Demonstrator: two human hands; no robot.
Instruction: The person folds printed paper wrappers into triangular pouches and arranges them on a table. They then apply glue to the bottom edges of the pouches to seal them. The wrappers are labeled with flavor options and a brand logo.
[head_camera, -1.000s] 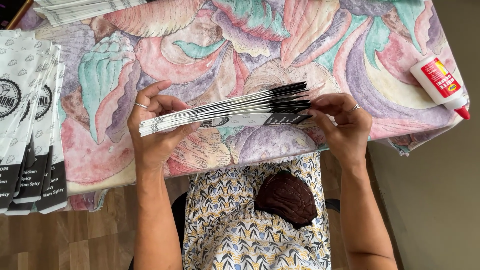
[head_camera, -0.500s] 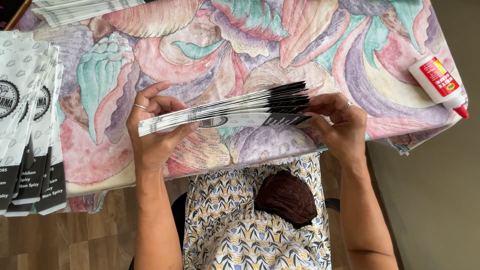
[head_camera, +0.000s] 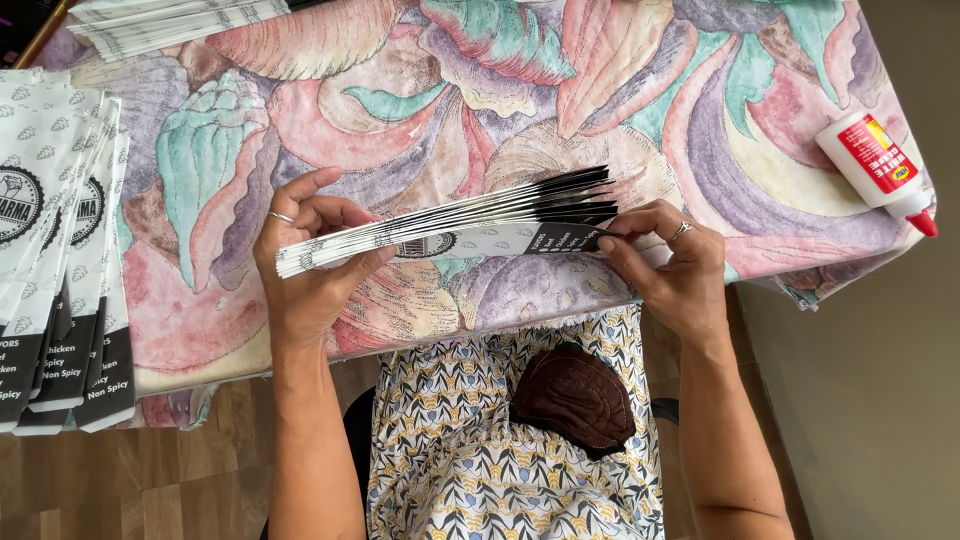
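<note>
Seen from the head camera looking straight down: a fanned stack of flat paper bags (head_camera: 450, 225), white with black bottom ends, held edge-up just above the near part of the desk (head_camera: 700, 120), which wears a quilted cloth of pastel shell shapes. Left hand (head_camera: 305, 265) at the stack's left end, grip pressed together on the bags, thumb underneath the near face, fingers curled over the far side, a ring on one finger. Right hand (head_camera: 675, 265) at the black right end, grip pinching the nearest bag between thumb and forefinger, the remaining fingers folded below, a ring there too. Bag edges splayed apart at the right, tight together at the left.

Further left on the desk, well apart from the hands: a row of overlapping printed bags (head_camera: 60, 250) of the same kind, lying flat, black ends hanging over the near edge. Up at the far left corner, another pile of bags (head_camera: 170, 20), partly cut off by the frame. At the right edge of the desk, a white glue bottle (head_camera: 875, 160) with a red label and red tip, lying on its side, tip pointing off the corner. Below the desk edge, a lap in patterned fabric (head_camera: 470, 460), a dark brown pouch (head_camera: 575, 395) resting on it.
</note>
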